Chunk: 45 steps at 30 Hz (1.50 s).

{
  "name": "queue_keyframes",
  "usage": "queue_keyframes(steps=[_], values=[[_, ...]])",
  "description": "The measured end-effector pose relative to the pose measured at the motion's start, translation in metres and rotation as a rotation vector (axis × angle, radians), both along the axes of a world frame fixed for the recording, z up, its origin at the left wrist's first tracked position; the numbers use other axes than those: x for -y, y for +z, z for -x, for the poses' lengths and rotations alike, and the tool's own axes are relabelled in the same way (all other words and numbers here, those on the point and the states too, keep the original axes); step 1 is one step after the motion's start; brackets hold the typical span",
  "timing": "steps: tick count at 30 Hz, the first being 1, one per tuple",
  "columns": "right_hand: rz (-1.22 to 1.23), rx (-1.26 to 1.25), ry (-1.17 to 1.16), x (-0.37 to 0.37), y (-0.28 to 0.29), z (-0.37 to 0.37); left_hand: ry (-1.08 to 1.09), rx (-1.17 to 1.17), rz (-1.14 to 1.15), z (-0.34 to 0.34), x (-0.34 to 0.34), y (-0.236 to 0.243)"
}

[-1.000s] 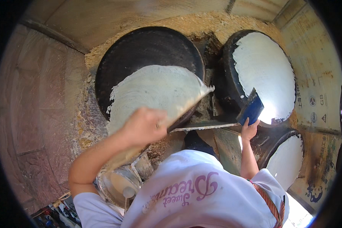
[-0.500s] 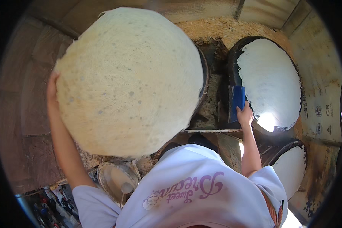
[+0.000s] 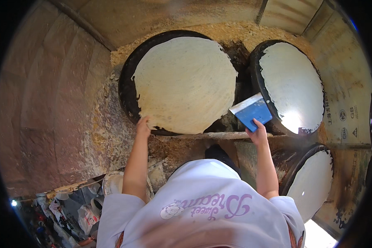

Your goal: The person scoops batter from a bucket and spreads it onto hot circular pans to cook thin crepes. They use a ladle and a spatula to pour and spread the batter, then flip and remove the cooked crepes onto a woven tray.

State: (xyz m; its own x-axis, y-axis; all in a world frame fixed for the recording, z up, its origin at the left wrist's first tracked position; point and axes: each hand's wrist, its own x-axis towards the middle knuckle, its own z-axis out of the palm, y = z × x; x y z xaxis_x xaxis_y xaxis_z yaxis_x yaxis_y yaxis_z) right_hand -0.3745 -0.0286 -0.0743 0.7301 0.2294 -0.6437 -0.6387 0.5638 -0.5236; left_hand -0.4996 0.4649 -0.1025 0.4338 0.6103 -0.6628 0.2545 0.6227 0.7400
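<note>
A large thin round flatbread (image 3: 182, 82), pale with a ragged rim, lies over a round black griddle (image 3: 129, 93). It sits off to the right, so the griddle's black surface shows along the left. My left hand (image 3: 143, 127) is closed on the flatbread's near left edge. In my right hand (image 3: 258, 133) is a wide blue scraper (image 3: 254, 113) with a pale straight blade edge. The scraper is held up between this griddle and a second black griddle (image 3: 256, 74), which bears a white sheet of batter (image 3: 291, 82).
Nearer on the right stands a third griddle (image 3: 287, 182) with another white sheet (image 3: 314, 186). A ledge (image 3: 219, 135) runs along the front. Brown sheeting (image 3: 49, 103) walls the left, printed panels (image 3: 347, 95) the right. A pale bucket (image 3: 113, 183) stands behind my left arm.
The flatbread, raised and held out to the left before, is now down on the left griddle. My left hand moved right and nearer. The scraper has turned so its blue face shows.
</note>
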Motion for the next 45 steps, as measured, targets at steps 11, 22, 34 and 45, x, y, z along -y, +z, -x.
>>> queue_keyframes(steps=[11,22,34,45], values=[[-0.076,0.084,-0.015,-0.094,-0.043,0.05,-0.007,0.148,0.172,0.138,-0.009,0.019],[0.346,0.206,0.203,-0.151,0.021,0.077,-0.168,0.131,0.276,0.2,-0.075,-0.052],[0.586,0.567,-0.36,0.132,0.135,0.237,-0.889,0.137,0.607,0.118,0.178,-0.064],[0.492,0.372,-1.583,0.278,0.105,0.752,-2.035,-0.14,0.914,0.187,0.551,-0.042]])
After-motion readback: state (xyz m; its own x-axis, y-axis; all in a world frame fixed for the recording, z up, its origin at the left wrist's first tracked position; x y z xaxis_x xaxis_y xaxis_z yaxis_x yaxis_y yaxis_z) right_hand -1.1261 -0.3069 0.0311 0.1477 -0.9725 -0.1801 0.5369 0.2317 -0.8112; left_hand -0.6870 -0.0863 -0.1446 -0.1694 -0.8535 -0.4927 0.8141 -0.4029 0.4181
